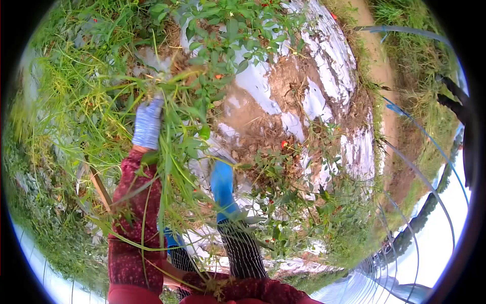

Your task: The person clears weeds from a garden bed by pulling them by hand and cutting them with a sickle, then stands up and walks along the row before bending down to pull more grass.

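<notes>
My left hand (148,123), in a blue-and-white glove, reaches forward from a dark red patterned sleeve (134,223). Its fingers are closed around green weed stems (169,101), whose roots and tips blur above the glove. Long stalks trail back over that forearm. The other sleeve (263,290) crosses the bottom of the view toward the left, where a bit of bare forearm (174,272) shows. My right hand itself is hidden behind the left arm and the stalks.
Blue boots (223,185) stand on torn whitish sheeting (253,81) and brown soil. Leafy plants (233,30) with small red fruits (284,145) grow around. A wooden stake (99,188) leans at left. Thin hoops (430,187) and a dirt path (379,61) lie at right.
</notes>
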`<state>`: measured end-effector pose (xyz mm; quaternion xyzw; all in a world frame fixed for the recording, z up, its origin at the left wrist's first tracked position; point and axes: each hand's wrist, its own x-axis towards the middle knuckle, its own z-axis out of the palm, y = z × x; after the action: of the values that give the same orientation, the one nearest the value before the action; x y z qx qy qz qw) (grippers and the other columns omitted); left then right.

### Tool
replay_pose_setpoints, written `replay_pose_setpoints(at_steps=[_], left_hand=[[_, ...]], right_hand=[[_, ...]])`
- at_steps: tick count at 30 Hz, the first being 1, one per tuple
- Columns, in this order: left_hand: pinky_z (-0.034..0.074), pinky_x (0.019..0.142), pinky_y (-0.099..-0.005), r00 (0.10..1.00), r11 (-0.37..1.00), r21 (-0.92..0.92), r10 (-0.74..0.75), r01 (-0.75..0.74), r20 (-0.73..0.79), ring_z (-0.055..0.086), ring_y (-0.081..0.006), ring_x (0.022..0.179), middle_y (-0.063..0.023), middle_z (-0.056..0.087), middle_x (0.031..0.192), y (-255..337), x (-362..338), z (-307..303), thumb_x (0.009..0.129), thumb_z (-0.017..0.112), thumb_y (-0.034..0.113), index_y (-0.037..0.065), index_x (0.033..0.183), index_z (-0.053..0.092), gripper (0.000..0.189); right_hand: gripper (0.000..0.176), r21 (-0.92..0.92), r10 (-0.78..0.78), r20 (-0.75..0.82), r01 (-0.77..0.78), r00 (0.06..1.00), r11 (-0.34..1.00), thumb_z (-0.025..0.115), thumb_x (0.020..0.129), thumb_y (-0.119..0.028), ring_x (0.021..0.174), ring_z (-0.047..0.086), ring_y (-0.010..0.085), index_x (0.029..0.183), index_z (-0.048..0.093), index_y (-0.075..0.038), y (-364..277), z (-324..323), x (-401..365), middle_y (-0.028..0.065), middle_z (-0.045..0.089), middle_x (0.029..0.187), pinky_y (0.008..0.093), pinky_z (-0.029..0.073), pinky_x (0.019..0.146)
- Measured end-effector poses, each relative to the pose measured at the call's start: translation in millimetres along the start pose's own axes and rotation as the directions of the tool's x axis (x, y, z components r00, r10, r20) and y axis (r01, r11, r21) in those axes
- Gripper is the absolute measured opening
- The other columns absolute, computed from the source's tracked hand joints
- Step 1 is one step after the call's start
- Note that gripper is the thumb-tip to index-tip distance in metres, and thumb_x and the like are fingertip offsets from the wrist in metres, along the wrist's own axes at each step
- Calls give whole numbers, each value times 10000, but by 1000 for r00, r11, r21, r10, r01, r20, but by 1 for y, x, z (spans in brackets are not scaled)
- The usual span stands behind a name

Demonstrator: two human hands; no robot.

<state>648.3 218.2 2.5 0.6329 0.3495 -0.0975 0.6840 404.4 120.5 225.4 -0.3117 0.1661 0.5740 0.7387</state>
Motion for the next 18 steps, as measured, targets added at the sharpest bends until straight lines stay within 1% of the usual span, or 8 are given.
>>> replay_pose_setpoints(at_steps=[5, 8, 12, 13, 14, 15, 17, 18], left_hand=[[440, 449, -211, 998, 998, -52, -48, 46, -45, 534, -92, 483, -12, 570, 617, 45, -19, -33, 882, 575, 416, 61, 899, 608, 357], [494, 508, -260, 985, 880, 444, -165, 169, -47, 586, -128, 558, -38, 596, 667, -25, 2, -66, 888, 576, 350, 18, 995, 602, 350], [503, 731, -331, 904, -101, 939, -321, -328, 282, 590, -208, 802, -160, 604, 955, -121, 14, -109, 912, 516, 167, 10, 1164, 552, 299], [503, 731, -331, 902, -102, 940, -332, -326, 277, 590, -208, 802, -160, 604, 955, -146, 18, -126, 912, 516, 167, 10, 1164, 552, 299], [499, 744, -330, 965, 603, 798, -201, -16, 171, 589, -229, 826, -188, 591, 1004, -171, 30, -145, 910, 507, 147, 19, 1173, 544, 295], [494, 757, -329, 984, 974, 141, -179, 178, -4, 589, -249, 850, -216, 579, 1054, -180, 37, -153, 908, 497, 126, 29, 1182, 536, 294], [493, 779, -342, 978, 880, 462, -176, 106, 112, 593, -305, 929, -237, 570, 1103, -135, 31, -130, 894, 496, 109, 57, 1194, 520, 305], [489, 789, -348, 980, 650, 755, -82, -86, 182, 590, -307, 955, -224, 573, 1116, -147, 28, -136, 889, 499, 104, 75, 1173, 539, 288]], right_hand=[[423, -6, -46, -36, 46, 998, 999, 539, 868, -110, 861, 595, 338, 1235, 381, 27, 14, 0, 20, 241, 563, 1045, 419, 471, 786], [294, -251, -84, -100, 56, 991, 966, 518, 866, -95, 738, 557, 284, 1114, 399, 9, 62, -1, 32, 175, 537, 876, 408, 437, 672], [118, -390, -72, -150, 8, 986, 921, 489, 870, -103, 567, 482, 225, 909, 428, -10, 45, -7, 33, 94, 459, 643, 396, 378, 529], [117, -430, 1, -121, -53, 993, 901, 478, 878, -110, 565, 485, 228, 904, 432, -6, 50, -8, 31, 97, 463, 637, 400, 378, 531], [117, -433, 7, -116, -57, 993, 900, 478, 878, -110, 565, 485, 228, 904, 432, -6, 50, -9, 30, 97, 463, 637, 400, 378, 531], [110, -454, 46, -135, -103, 990, 885, 478, 871, -102, 566, 490, 234, 898, 429, -7, 50, -9, 30, 107, 470, 638, 400, 381, 532], [98, -483, 112, -176, -185, 978, 856, 477, 857, -86, 569, 502, 245, 885, 424, -8, 46, -3, 35, 128, 484, 641, 401, 388, 536], [108, -122, -74, -226, 47, 971, 991, 495, 823, -72, 590, 538, 258, 846, 416, -1, -1, 4, 26, 167, 523, 680, 399, 396, 535]])
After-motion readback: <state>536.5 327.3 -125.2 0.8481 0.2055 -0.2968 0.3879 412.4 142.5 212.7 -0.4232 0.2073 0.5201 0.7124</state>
